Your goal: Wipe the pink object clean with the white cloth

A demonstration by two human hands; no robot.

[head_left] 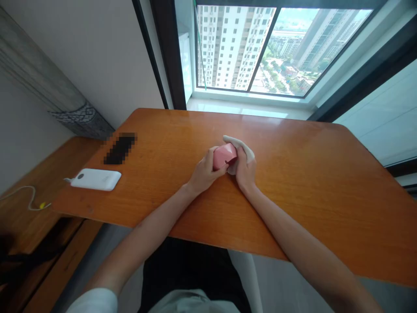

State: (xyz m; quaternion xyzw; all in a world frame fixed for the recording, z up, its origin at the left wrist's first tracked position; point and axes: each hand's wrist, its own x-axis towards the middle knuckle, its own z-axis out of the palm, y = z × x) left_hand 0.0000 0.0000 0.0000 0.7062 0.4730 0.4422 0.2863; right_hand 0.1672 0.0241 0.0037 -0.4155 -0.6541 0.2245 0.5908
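Pink object [224, 155] over middle of counter [309, 182]. Left hand [206, 170] grips its left side; right hand [246, 173] grips cloth [243, 145] at its right. Object seems light, stiff, maybe slippery; better hold by sides. Cloth seems soft, easy to pinch, not fragile.

Under the grip spreads a glossy orange-brown wooden table with rounded corners [325, 195]. Beyond it, daylight enters a dark-framed glass window [265, 45] over a white sill [247, 109]. Far left of the grip hangs a grey curtain with a patterned band [42, 69] beside a pale grey wall [107, 48].
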